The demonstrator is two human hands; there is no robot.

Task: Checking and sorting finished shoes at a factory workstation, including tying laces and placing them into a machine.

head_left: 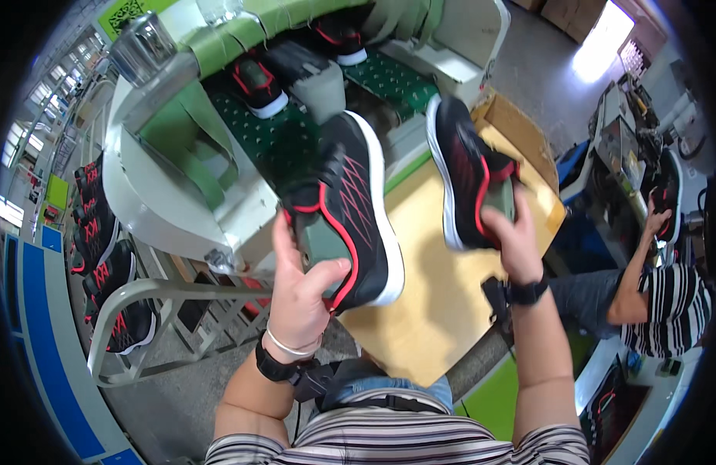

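Observation:
My left hand [300,291] grips a black sneaker [362,209] at its collar, thumb inside the opening. Red crossed lines mark this shoe's side, red trim edges the collar, and the sole is white. In my right hand [516,236] is a matching sneaker [460,167], also held by the collar with the thumb in the opening. Greyish-green shapes fill both openings. Both shoes are tilted above a light wooden board [443,310], toes pointing away from me. Two more black shoes, a left one [257,85] and a right one [342,39], sit inside the machine beyond.
A pale green-and-white machine [156,209] with a dotted green bed [265,143] stands ahead. Several sneakers [121,310] hang on a metal rack [172,291] at left. A cardboard box [516,124] lies beside the board. At right, a co-worker in a striped shirt [671,310] handles another shoe.

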